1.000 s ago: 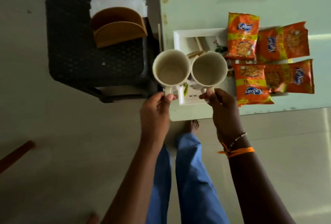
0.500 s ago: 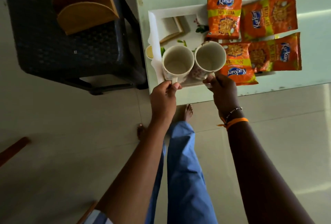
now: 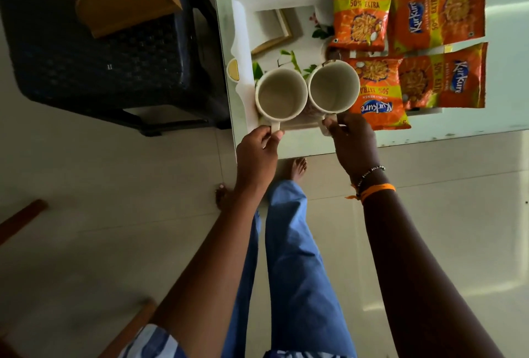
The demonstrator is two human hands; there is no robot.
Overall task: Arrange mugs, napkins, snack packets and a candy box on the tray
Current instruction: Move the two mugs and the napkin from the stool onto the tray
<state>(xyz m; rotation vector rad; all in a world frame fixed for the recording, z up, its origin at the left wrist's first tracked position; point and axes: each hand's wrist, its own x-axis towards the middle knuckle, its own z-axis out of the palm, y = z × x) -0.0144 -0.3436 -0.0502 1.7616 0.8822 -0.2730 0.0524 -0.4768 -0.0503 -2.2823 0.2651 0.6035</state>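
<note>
Two mugs in hands — four snack packets on tray.

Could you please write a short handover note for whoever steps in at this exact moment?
Left hand: pinching the handle of the left mug.
Right hand: gripping the handle of the right mug.
Both mugs are empty, side by side at the near-left corner of the white tray; I cannot tell if they rest on it yet.
Done: four snack packets lie across the tray's right part; a small box sits in the far-left part.
Left: set down and release the mugs, then bring napkins from the wooden holder on the dark stool.
</note>
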